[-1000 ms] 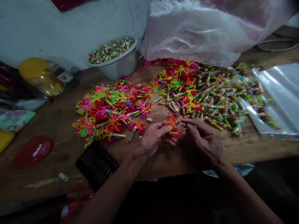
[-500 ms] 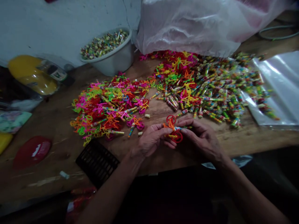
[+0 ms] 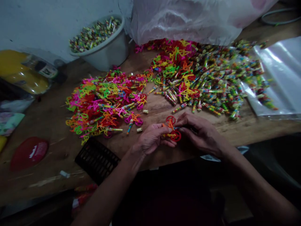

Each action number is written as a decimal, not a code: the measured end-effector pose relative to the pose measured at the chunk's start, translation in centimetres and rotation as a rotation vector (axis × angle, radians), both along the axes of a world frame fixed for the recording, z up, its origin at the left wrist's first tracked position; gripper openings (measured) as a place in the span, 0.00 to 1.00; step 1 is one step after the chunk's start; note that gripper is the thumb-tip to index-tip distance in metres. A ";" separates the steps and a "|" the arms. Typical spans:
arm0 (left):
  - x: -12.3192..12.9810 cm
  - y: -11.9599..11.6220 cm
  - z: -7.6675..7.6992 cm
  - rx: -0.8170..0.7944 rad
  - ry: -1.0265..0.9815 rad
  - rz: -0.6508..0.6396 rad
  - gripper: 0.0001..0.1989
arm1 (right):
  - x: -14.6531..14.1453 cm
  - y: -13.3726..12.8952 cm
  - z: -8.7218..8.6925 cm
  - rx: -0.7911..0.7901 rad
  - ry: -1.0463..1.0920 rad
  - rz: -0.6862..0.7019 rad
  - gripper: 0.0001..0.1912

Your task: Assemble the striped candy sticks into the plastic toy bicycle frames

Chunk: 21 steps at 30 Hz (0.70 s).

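Note:
Between thumb and fingers, my left hand (image 3: 154, 136) pinches a small toy bicycle (image 3: 171, 122) with an orange frame and red wheels. My right hand (image 3: 199, 131) is closed at the bicycle's other side, its fingertips on a thin candy-filled tube (image 3: 178, 128) that meets the bicycle; most of the tube is hidden by the fingers. Left of my hands lies a pile of bright toy bicycles (image 3: 105, 103) with candy tubes among them. A heap of loose candy tubes (image 3: 218, 81) spreads beyond my right hand.
A white tub (image 3: 105, 53) full of candy tubes stands against the wall. Behind the heaps is a large translucent plastic bag (image 3: 183, 22). Clear plastic sheets (image 3: 284, 78) lie at right. A black slotted basket (image 3: 97, 160) and a red fan-shaped piece (image 3: 29, 153) sit at left.
The view has shifted slightly, so the table things sit higher and further left. My right fingers have curled in closer over the candy tube, hiding more of it.

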<state>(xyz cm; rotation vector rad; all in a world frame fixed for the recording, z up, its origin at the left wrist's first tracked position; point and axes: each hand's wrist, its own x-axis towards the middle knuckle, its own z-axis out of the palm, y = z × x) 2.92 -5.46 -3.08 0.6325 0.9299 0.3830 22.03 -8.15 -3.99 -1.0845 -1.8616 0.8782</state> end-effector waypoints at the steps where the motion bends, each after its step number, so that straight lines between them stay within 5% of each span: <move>1: 0.0 0.0 0.1 -0.003 -0.002 -0.006 0.05 | 0.1 0.0 0.1 -0.025 -0.001 0.017 0.05; 5: -0.1 0.0 1.1 0.016 -0.076 -0.036 0.06 | 0.0 -0.5 0.0 -0.177 0.198 0.021 0.08; 12: 0.2 -0.7 1.7 -0.055 -0.104 -0.031 0.08 | -0.5 -1.6 -0.9 -0.169 0.336 -0.076 0.07; 21: 0.4 -1.2 1.1 -0.001 -0.103 -0.014 0.07 | -0.1 -1.1 1.5 0.005 0.010 0.015 0.07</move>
